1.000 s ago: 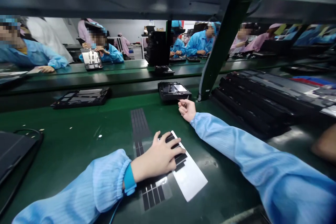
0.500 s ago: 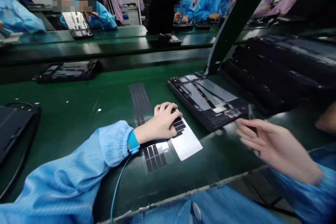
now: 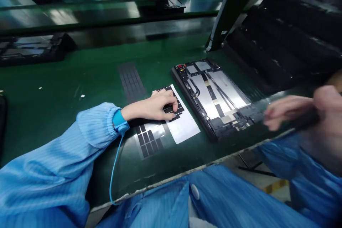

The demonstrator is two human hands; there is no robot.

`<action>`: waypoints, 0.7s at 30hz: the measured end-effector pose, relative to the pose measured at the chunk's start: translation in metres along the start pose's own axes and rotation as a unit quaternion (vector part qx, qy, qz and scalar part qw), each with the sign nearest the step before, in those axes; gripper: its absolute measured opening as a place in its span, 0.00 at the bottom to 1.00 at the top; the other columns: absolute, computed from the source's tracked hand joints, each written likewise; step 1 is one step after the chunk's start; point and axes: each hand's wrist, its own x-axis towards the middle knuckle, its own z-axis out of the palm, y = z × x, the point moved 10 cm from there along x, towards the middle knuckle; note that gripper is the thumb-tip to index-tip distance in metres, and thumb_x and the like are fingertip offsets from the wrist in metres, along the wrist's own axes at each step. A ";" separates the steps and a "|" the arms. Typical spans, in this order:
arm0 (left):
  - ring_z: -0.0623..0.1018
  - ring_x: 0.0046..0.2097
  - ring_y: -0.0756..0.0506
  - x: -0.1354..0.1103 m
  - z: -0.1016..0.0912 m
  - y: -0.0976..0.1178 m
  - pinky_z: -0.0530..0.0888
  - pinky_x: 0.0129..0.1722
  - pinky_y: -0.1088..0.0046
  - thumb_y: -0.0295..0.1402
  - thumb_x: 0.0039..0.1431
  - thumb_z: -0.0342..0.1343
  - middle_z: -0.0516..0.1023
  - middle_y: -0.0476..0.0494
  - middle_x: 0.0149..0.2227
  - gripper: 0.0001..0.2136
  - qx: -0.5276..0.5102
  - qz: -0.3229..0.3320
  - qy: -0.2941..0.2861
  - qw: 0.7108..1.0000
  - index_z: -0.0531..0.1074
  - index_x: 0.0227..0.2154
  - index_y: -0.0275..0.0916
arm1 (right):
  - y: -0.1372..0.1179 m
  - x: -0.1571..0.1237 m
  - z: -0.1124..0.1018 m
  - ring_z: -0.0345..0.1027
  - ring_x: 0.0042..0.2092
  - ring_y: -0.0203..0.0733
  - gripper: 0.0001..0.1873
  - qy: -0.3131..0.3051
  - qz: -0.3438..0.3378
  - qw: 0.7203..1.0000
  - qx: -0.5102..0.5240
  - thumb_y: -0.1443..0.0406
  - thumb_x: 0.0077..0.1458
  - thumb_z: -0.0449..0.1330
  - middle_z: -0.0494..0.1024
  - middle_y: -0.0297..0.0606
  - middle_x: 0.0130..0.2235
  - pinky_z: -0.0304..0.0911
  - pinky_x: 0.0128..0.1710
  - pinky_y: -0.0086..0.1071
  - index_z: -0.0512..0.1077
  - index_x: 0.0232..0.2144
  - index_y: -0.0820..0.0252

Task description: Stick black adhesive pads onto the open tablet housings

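My left hand (image 3: 155, 107) rests on a white sheet (image 3: 184, 126) that carries rows of black strips (image 3: 175, 108), its fingers curled onto the strips. A blue wrist strap (image 3: 119, 123) with a cord circles that wrist. Right of the sheet lies an opened tablet (image 3: 216, 96) with its inner parts showing. My right hand (image 3: 299, 114) hovers by the tablet's near right corner, blurred by motion, with fingers closed round a dark slim tool.
The green bench (image 3: 80, 89) carries more black strips (image 3: 148, 140) stuck near its front edge. Stacked black trays (image 3: 280, 39) stand at the right, behind a slanted post (image 3: 229, 10). Another tablet (image 3: 32, 48) lies at the far left on the belt.
The tablet has been drawn from the far belt to the near bench. My right hand has come back to the near right edge with a dark tool. My view has tilted down.
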 end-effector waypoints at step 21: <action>0.62 0.42 0.46 0.000 -0.002 -0.002 0.55 0.42 0.70 0.36 0.51 0.53 0.64 0.49 0.37 0.08 -0.021 0.008 -0.007 1.000 0.67 0.34 0.40 | -0.043 0.021 0.160 0.66 0.26 0.32 0.04 -0.312 -0.254 0.913 -0.062 0.66 0.47 0.60 0.71 0.34 0.27 0.60 0.21 0.23 0.69 0.27 0.63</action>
